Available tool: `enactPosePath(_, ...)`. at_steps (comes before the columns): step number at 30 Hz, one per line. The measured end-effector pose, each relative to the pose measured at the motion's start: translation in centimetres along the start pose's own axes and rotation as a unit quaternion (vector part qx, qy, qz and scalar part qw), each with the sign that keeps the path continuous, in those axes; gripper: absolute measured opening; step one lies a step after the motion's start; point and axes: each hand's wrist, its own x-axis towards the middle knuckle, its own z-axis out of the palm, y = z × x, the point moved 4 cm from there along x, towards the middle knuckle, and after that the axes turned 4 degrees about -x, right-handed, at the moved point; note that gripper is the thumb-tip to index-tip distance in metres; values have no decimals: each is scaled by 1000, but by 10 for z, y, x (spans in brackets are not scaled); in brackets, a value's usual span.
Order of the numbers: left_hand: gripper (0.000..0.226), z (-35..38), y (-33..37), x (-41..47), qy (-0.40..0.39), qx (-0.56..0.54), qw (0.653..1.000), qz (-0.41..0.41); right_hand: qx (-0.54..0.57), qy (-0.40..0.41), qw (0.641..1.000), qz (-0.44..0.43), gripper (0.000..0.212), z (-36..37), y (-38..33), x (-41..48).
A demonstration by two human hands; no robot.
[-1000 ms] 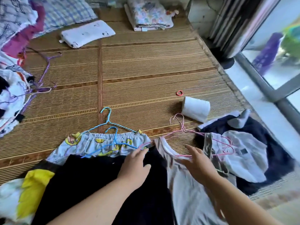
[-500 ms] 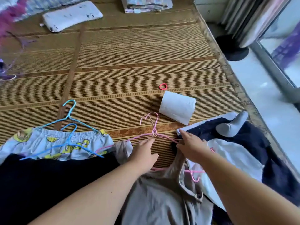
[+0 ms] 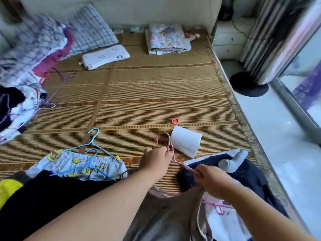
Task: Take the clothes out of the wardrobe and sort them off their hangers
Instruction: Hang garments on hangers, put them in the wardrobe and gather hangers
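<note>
The person is working on a pink hanger (image 3: 182, 164) lying on the bamboo mat (image 3: 156, 94), and both hands are gripping it. The left hand (image 3: 154, 162) is curling round the neck just below the hook (image 3: 164, 136). The right hand (image 3: 212, 181) is pinching the shoulder arm that slopes down and to the right. The hook is pointing away from the person, close beside the toilet roll (image 3: 185, 143).

The grey garment (image 3: 166, 218) is trailing the opposite way, back toward the person and under both forearms. Its upper edge is sitting between the two hands. The hanger's long axis is therefore running diagonally from the left hand to the right hand, across the line of the garment. Freeing it probably means drawing the wire forward, away from the body. The right hand is nearer the end where the cloth seems to be catching, though the exact contact there is too blurred to tell.
</note>
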Motion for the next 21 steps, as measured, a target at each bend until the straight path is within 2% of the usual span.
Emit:
enactPosePath(5, 22, -70, 57, -39, 22, -133, 990, 34, 0, 15, 1000, -23, 24, -80, -25, -55)
enactPosePath(9, 16, -165, 94, -79, 119, -189, 973, 52, -1, 42, 997, -70, 19, -171, -70, -96)
enactPosePath(12, 13, -244, 111, -108, 168, -286, 939, 86, -20, 86, 989, -121, 23, -237, -118, -122)
enactPosePath(14, 20, -296, 109, -132, 205, -345, 910, 103, -19, 109, 982, -156, 25, -268, -155, -137)
enactPosePath(19, 30, -400, 79, -185, 262, -412, 862, 134, 15, 124, 962, -242, 14, -307, -246, -164)
enactPosePath(21, 29, -432, 63, -207, 292, -420, 848, 140, 17, 125, 953, -274, 16, -313, -282, -175)
